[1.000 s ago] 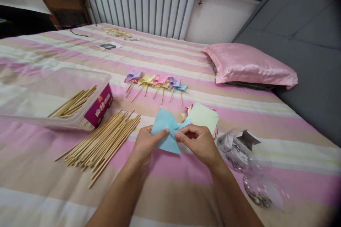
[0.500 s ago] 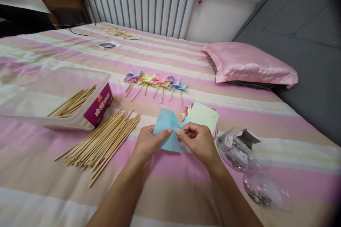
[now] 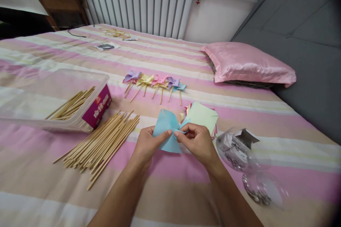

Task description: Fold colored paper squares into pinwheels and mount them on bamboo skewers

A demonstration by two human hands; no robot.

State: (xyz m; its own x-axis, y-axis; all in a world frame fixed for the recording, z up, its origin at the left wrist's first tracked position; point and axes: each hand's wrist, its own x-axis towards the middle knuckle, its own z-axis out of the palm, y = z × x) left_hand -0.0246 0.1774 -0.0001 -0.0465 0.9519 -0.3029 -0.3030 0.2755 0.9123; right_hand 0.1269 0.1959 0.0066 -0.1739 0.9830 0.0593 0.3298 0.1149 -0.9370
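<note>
A blue paper square [image 3: 165, 126] with cut corners is held above the bed between both hands. My left hand [image 3: 147, 142] pinches its left side, thumb on top and fingers underneath. On the right, my right hand [image 3: 196, 138] grips a folded-in corner of the same paper near its middle, thumb against fingertips. Just behind the right hand lies a stack of coloured paper squares [image 3: 204, 115], pale green on top. Left of my left hand is a loose pile of wooden sticks [image 3: 102, 145]. Several finished paper pinwheels [image 3: 159, 81] on sticks lie in a row farther back.
A clear plastic box [image 3: 90, 124] with more sticks stands at left. Round clear containers [image 3: 234, 152] of small metal pieces sit at right. A pink pillow [image 3: 247, 62] rests against the grey headboard [image 3: 293, 25]. Yellow cord [image 3: 114, 33] lies at the back, before a radiator [image 3: 138, 3].
Almost nothing differs. Both hands keep their hold on the blue paper square, and the view has shifted very slightly.
</note>
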